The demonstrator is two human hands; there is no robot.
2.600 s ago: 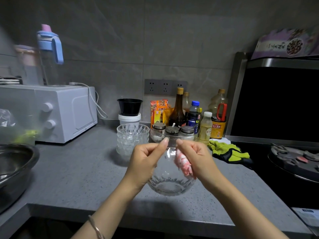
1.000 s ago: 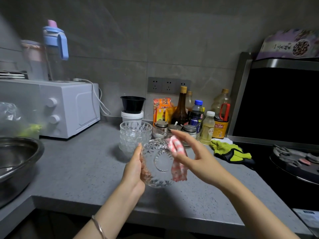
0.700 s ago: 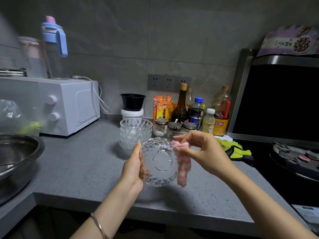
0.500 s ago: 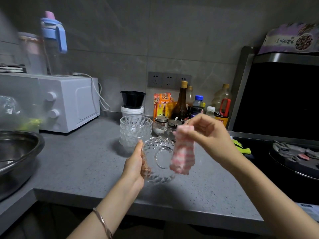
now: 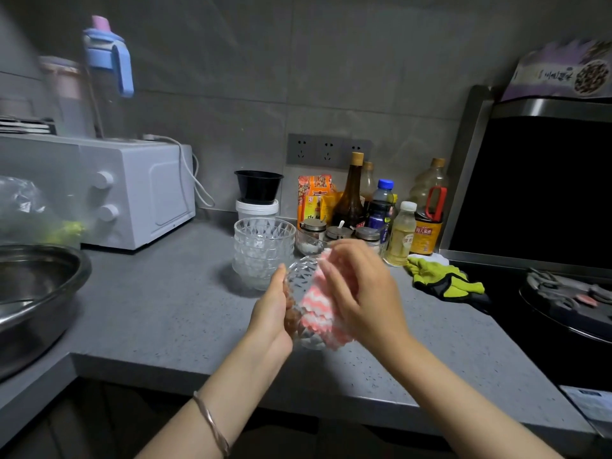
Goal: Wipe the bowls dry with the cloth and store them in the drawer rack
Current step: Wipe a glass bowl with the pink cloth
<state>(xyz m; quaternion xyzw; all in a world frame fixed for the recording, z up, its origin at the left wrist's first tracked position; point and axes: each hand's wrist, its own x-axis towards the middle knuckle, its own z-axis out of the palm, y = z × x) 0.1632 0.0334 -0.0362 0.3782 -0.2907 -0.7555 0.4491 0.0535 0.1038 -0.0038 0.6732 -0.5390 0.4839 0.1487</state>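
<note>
One glass bowl is mid-wipe, tipped on its side above the table edge. The left hand curls its grip round the rim, and the right hand cups the cloth against the underside. Next, I'd guess: finish rubbing, then the drawer rack.

Grey speckled counter runs along the tiled wall. Stack of glass bowls stands mid-counter. Left of the stack, well apart: white microwave against the wall. Just behind the stack: white tub. Just right of the stack: three lidded spice jars, with snack packets and a cluster of bottles behind them by the wall. Farther right of the stack: green-and-black gloves, lying flat. Far left of the stack: metal basin, base out of view.
</note>
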